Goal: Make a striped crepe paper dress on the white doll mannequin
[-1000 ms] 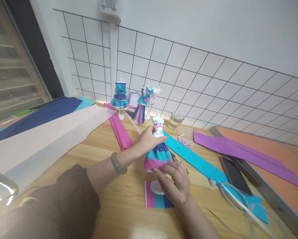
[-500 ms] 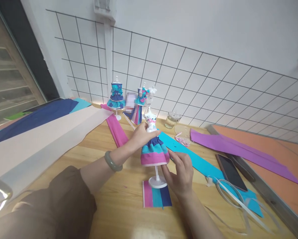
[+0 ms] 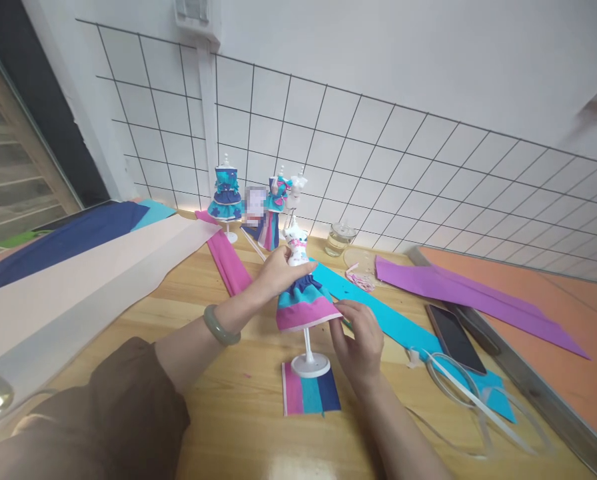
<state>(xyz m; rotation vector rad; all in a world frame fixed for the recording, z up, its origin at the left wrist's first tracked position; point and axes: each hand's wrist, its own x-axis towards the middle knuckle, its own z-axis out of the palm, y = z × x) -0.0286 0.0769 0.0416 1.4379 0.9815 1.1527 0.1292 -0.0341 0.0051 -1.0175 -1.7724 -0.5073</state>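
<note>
Skirt [image 3: 306, 313]: its hem has been drawn out sideways since the earlier frame, where it hung nearly level.
Right hand [image 3: 361, 340]: hem pinched between thumb and fingers.
Left hand [image 3: 281, 272]: mannequin [image 3: 297, 252] clasped at the waist.
Mannequin base: seen overlapping the striped cloth's [image 3: 312, 399] far edge, mid-tabletop [image 3: 228, 420].
Wall-side tabletop edge: dressed figures [image 3: 226, 193] and lidded glass [image 3: 339, 240] placed nearby.
Phone [image 3: 456, 339]: laid near the tabletop's right edge.
</note>
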